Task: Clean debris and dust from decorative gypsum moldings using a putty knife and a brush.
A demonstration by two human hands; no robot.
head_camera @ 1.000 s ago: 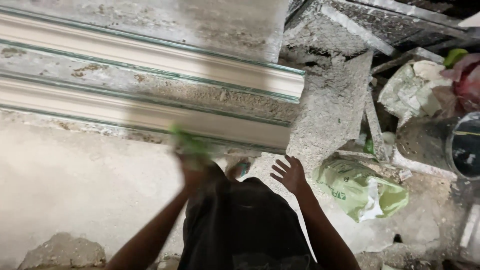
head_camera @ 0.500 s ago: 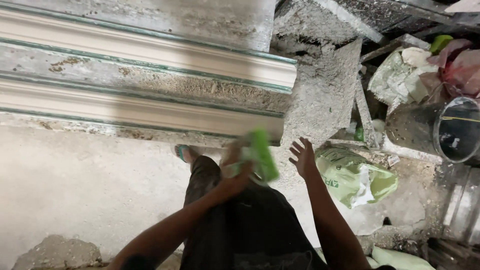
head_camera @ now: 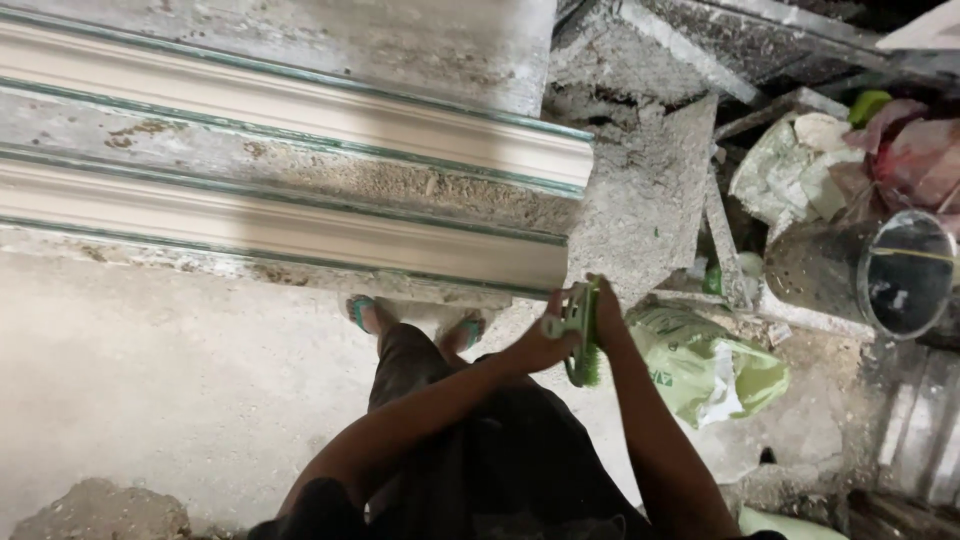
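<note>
Both of your hands now meet on the green brush (head_camera: 583, 335), where half a second ago only the left carried it and the right hovered open just beside it. Your left hand (head_camera: 540, 345) is curled around the handle end, fingers closed on it, while your right hand (head_camera: 606, 315) presses against the far side of the head, fingers bent over the top; how firmly the right grips you cannot tell from here. A second back the brush was a green blur lower left, near your left knee, so it has travelled up and across to sit in front of your waist, bristles pointing down. It hangs in the air, touching nothing but your hands, just below the end of the near moulding (head_camera: 300, 225) and beside the green bag (head_camera: 710, 365). Your sandals (head_camera: 362, 312) are planted at the moulding's base, and the bucket (head_camera: 905, 275) stands well apart on your right.
</note>
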